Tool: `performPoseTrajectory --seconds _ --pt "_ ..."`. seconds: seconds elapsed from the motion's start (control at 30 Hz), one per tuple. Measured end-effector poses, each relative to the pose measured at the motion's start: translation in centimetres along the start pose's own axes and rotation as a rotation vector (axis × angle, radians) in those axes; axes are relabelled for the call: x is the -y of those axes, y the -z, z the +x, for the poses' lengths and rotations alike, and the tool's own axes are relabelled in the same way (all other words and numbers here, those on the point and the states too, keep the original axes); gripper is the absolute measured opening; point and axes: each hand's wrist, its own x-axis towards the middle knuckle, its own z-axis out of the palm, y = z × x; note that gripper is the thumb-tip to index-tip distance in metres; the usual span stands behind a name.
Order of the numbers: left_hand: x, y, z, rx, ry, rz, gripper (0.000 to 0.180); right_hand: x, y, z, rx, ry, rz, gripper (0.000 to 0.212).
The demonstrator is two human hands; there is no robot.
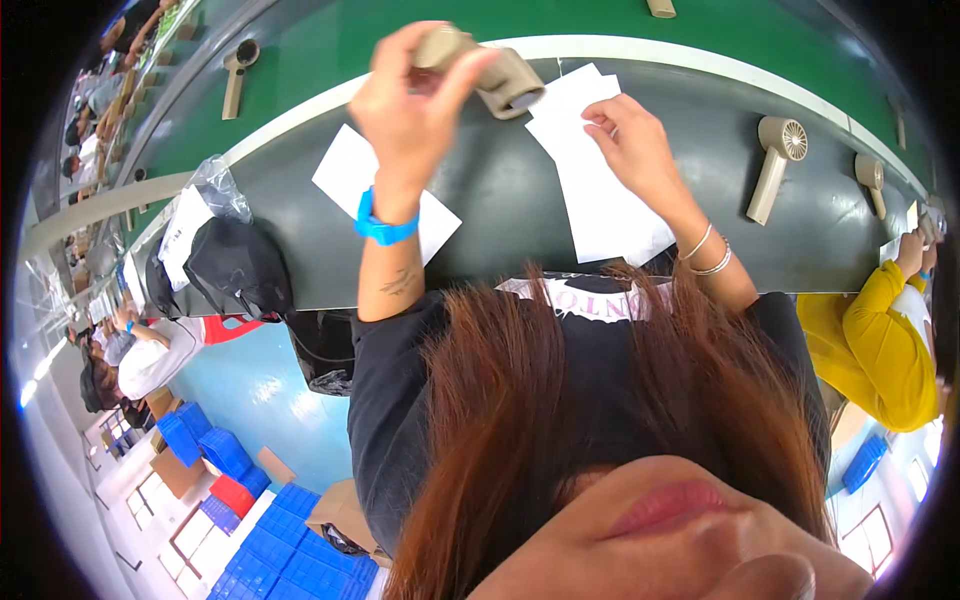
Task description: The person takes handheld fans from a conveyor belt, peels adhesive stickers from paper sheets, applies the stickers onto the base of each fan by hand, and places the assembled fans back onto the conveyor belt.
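Before you, a long green strip [330, 50] with a pale border runs along the far side of your dark grey, smooth tabletop [500, 210]. At its left end sits a rounded black fabric bag [240, 265]. Overlapping plain white paper sheets [600, 215] lie in front of you toward the right, and another white sheet [440, 225] lies slantwise beneath your left forearm. Your left hand [405, 115] is raised, thumb and fingers closed around a beige handheld device [512, 88] with a rounded head, slightly blurred, held above the table's far edge beside the overlapping sheets. Your right hand [637, 150] is over those sheets, its fingers bent; you cannot tell here whether they pinch the paper. A beige handheld fan [768, 180] lies to its right, well apart. Smallest are the bright blue wristband [385, 230] on your left wrist and slim pale bracelets [714, 264] on your right.
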Motion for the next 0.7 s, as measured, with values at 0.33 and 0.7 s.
performPoseTrajectory --seconds 0.33,0.7 --pt "-1.8 -2.7 -2.2 0.103 0.043 -0.068 0.04 0.7 -2.7 -0.8 -0.055 0.069 -0.161 0.012" --pt "-1.8 -3.3 -2.5 0.002 0.092 -0.176 0.041 1.9 -1.9 -0.7 0.033 0.034 -0.13 0.01"
